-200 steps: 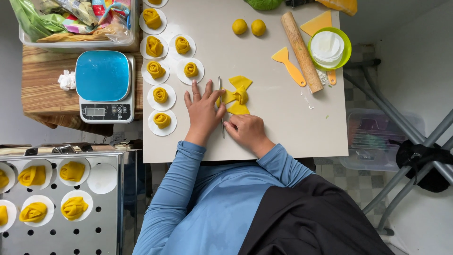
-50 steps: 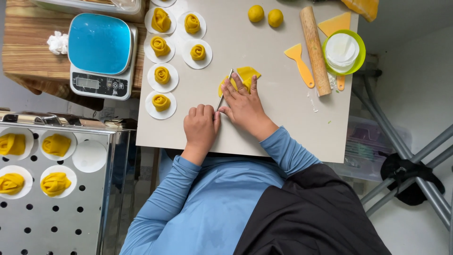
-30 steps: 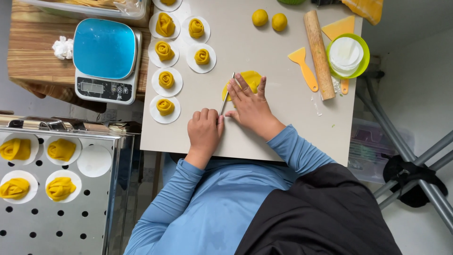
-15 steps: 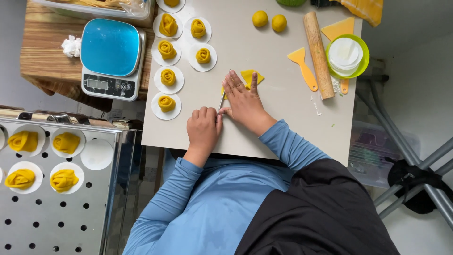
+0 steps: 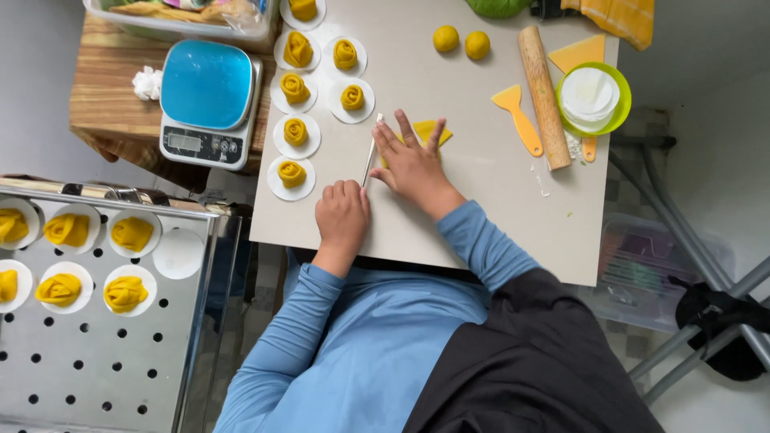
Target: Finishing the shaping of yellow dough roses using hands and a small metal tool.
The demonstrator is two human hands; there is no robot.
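Observation:
My left hand (image 5: 342, 215) is closed around the handle of a thin knife (image 5: 370, 152), whose blade lies flat on the pale work board (image 5: 481, 208). My right hand (image 5: 411, 160) presses flat, fingers spread, on a folded piece of yellow dough (image 5: 431, 131) beside the blade. Several yellow rose-shaped dough buns (image 5: 293, 173) on white paper rounds stand in two rows just left of the knife.
A blue kitchen scale (image 5: 208, 100) sits on a wooden table at left. A wooden rolling pin (image 5: 544, 96), yellow scraper (image 5: 518, 118), green bowl of paper rounds (image 5: 594, 99) and two dough balls (image 5: 461, 41) lie at right. A perforated steel tray (image 5: 88, 321) holds more buns.
The view has shifted slightly. My right hand has flattened over the yellow dough and my left hand has stayed gripping the knife against the dough's left side.

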